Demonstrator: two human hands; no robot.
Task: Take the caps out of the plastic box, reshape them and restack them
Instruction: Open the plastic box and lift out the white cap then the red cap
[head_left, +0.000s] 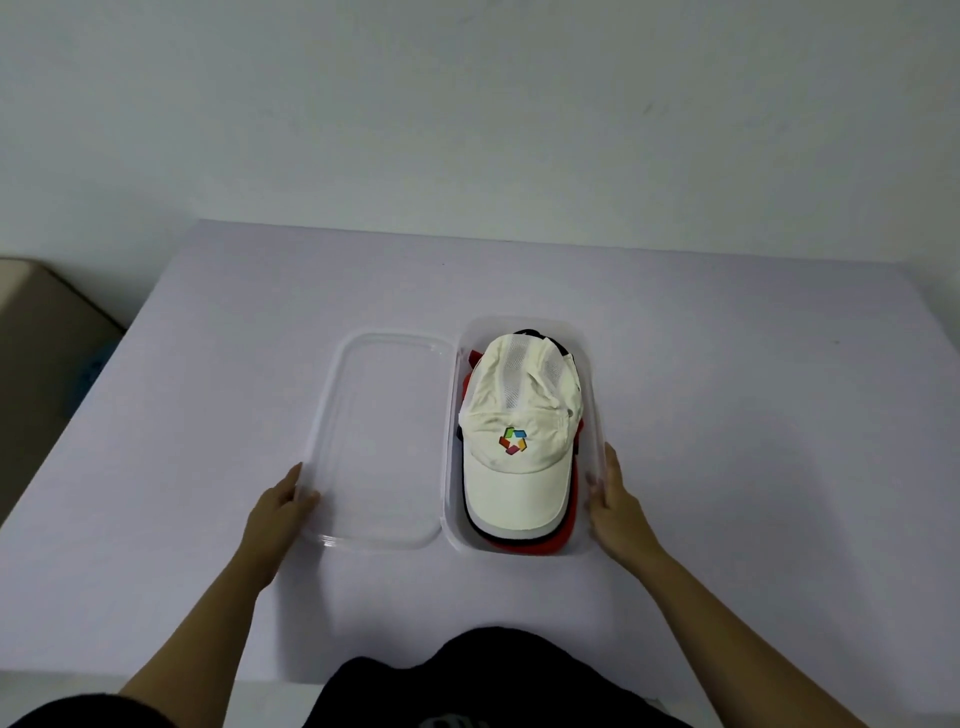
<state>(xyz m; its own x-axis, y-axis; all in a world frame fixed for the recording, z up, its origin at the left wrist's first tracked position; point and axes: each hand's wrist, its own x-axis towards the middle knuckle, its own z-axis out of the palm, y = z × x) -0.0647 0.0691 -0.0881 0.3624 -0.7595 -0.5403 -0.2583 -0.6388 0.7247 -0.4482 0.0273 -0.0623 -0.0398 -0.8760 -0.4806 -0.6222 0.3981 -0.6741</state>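
A clear plastic box (597, 395) stands on the white table (208, 389), right of centre. Inside lies a stack of caps: a cream cap (519, 415) with a coloured logo on top, brim toward me, with a red cap (550, 543) and a dark cap (527, 332) showing beneath. The clear lid (384, 436) lies flat just left of the box. My left hand (278, 512) holds the lid's near left edge. My right hand (610, 499) grips the box's near right wall.
The table's left edge drops to a dark floor with a beige box (31, 312) at the far left. A pale wall (467, 104) rises behind the table. My dark clothing (493, 680) shows at the near edge.
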